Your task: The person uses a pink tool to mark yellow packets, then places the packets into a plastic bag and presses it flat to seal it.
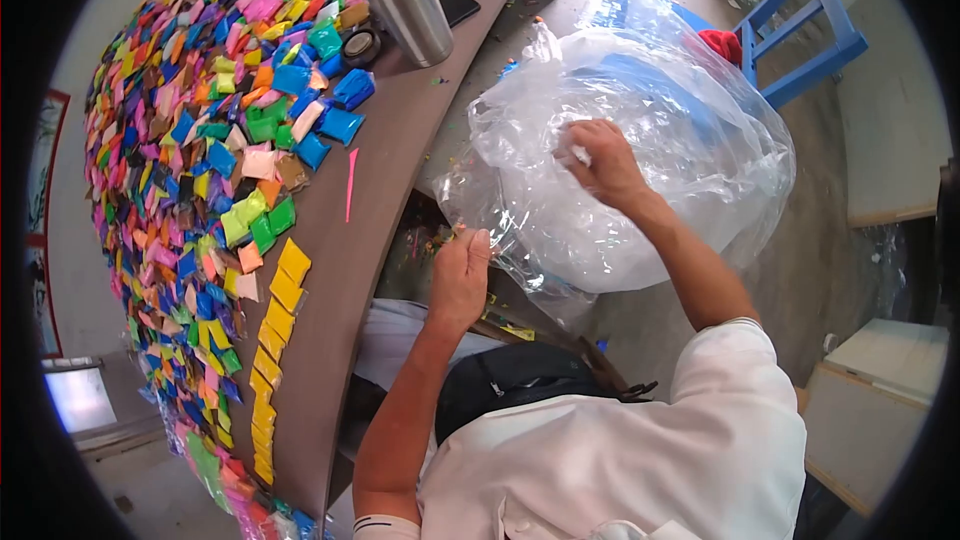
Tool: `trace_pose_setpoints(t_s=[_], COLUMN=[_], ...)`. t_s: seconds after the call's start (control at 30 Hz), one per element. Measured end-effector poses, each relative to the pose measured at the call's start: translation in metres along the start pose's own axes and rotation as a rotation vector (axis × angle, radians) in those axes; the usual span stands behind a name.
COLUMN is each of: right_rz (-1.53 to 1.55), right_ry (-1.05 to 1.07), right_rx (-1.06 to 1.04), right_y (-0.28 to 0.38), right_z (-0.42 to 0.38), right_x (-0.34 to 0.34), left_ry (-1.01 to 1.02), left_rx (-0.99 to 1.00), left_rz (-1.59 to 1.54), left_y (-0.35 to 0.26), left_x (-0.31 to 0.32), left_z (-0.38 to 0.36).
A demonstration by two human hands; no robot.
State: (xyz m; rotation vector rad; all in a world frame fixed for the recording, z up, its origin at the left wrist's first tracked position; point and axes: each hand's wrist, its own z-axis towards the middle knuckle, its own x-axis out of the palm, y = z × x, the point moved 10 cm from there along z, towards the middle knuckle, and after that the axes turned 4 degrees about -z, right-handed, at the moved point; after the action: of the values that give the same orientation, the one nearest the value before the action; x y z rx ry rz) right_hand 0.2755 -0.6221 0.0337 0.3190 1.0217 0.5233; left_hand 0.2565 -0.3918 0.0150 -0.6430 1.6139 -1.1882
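A big clear plastic bag (pixel 640 230) bulges in front of me, to the right of the table. My left hand (pixel 462 275) is closed with its thumb pressed on the fingers, at the bag's near left edge, where it grips the film. Over the upper part of the bag, my right hand (pixel 603 162) has its fingers curled in a pinch on the plastic. Through the film, pale shapes and a patch of blue show; what they are I cannot make out.
The brown table (pixel 385 165) bears a heap of colourful small packets (pixel 200 140) and a row of yellow packets (pixel 270 340). A steel bottle (pixel 410 10), its black lid (pixel 361 47) and a pink strip (pixel 351 185) are there too. A blue chair (pixel 850 35) stands behind the bag.
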Motion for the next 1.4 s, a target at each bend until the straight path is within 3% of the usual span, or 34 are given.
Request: trace_pose_setpoints(t_s=[0.07, 0.13, 0.27, 0.37, 0.4, 0.43, 0.47, 0.53, 0.6, 0.7, 0.8, 0.83, 0.9, 0.93, 1.0, 1.03, 1.1, 1.2, 1.27, 1.33, 1.4], right_rz=[0.176, 0.328, 0.702, 0.768, 0.65, 0.206, -0.166, -0.352, -0.723, -0.821, -0.61, -0.433, -0.138, -0.227, -0.37, -0.531, -0.707, -0.448, -0.429, -0.465, -0.454], right_ry=[0.246, 0.204, 0.231, -0.002, -0.089, -0.161, -0.184, -0.315, -0.105, 0.369, 0.727, 0.891, 0.935, 0.976, 0.778, 0.655, 0.415, -0.153, -0.209, -0.121, 0.112], right_rx=[0.262, 0.337, 0.595, 0.727, 0.794, 0.552, 0.51, 0.603, 0.693, 0.442, 0.278, 0.388, 0.879, 0.825, 0.721, 0.443, 0.497, -0.101, -0.181, -0.193, -0.105], right_y=[-0.027, -0.043, -0.077, -0.138, -0.165, -0.182, -0.195, -0.195, -0.197, -0.25, -0.253, -0.317, -0.272, -0.266, -0.223, -0.194, -0.08, 0.057, 0.12, 0.138, 0.084], right_z=[-0.004, -0.009, -0.019, -0.024, -0.03, -0.025, -0.024, -0.029, -0.029, -0.058, -0.086, -0.103, -0.081, -0.065, -0.023, 0.007, 0.044, 0.045, 0.043, 0.053, 0.06], right_x=[0.014, 0.021, 0.033, 0.023, 0.005, -0.026, -0.049, -0.092, -0.096, -0.01, 0.061, 0.084, 0.046, 0.029, -0.027, -0.044, -0.089, -0.09, -0.073, -0.047, -0.002], left_ry=[0.013, 0.024, 0.0, -0.04, -0.052, -0.067, -0.087, -0.197, -0.276, -0.349, -0.345, -0.351, -0.372, -0.391, -0.429, -0.445, -0.47, -0.481, -0.523, -0.56, -0.614], left_rx=[-0.032, -0.053, 0.088, 0.05, 0.015, -0.021, -0.056, -0.062, -0.081, -0.118, -0.123, -0.112, -0.099, -0.108, -0.115, -0.117, -0.114, -0.122, -0.116, -0.121, -0.2], left_rz=[0.01, 0.021, 0.079, 0.063, 0.047, 0.03, 0.015, -0.034, -0.121, -0.245, -0.332, -0.352, -0.39, -0.411, -0.452, -0.505, -0.624, -0.621, -0.631, -0.605, -0.492], left_y=[0.003, 0.007, -0.005, -0.013, -0.007, 0.002, 0.011, 0.036, 0.058, 0.067, 0.058, 0.056, 0.056, 0.06, 0.071, 0.076, 0.083, 0.082, 0.082, 0.074, 0.089], left_x=[0.0, 0.007, 0.013, -0.006, -0.014, -0.024, -0.035, -0.058, -0.073, -0.088, -0.093, -0.096, -0.103, -0.108, -0.118, -0.123, -0.125, -0.128, -0.135, -0.143, -0.156], left_z=[-0.007, -0.01, -0.004, -0.011, -0.016, -0.022, -0.027, -0.043, -0.06, -0.08, -0.092, -0.096, -0.108, -0.116, -0.128, -0.134, -0.142, -0.151, -0.158, -0.165, -0.18])
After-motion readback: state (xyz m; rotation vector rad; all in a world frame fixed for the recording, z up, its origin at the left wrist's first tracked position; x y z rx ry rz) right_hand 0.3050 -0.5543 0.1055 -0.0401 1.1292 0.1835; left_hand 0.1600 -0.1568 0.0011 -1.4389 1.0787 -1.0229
